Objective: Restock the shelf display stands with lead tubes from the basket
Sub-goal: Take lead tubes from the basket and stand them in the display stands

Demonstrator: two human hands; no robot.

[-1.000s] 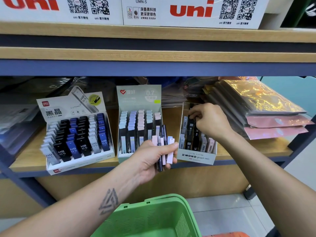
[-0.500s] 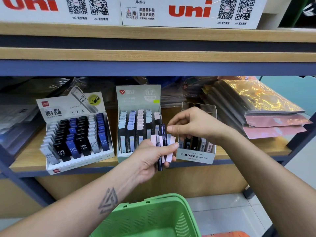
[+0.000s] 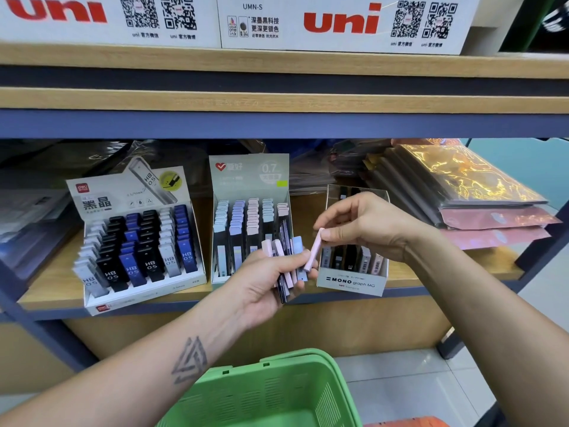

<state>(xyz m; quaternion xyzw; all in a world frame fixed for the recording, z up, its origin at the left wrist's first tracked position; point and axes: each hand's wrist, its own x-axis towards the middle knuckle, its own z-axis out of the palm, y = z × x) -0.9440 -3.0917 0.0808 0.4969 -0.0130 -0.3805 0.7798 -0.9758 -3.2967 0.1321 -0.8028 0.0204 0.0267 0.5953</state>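
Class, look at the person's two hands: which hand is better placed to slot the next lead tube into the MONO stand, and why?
Right hand: it pinches a pink tube just above the MONO stand. The left hand grips the bunch of tubes.

Bright, even light; edges bowed, perhaps slightly soft.

Your left hand (image 3: 268,282) covers the lower halves of the lead tubes (image 3: 284,266) it grips, so their count cannot be told. The green basket (image 3: 264,392) is cut off by the bottom edge, its contents out of view. Your right hand (image 3: 366,223) hides the rear tubes of the MONO display stand (image 3: 351,280). Small print on the middle display stand (image 3: 249,177) is blurred. The uni boxes (image 3: 341,23) are cropped at the top.
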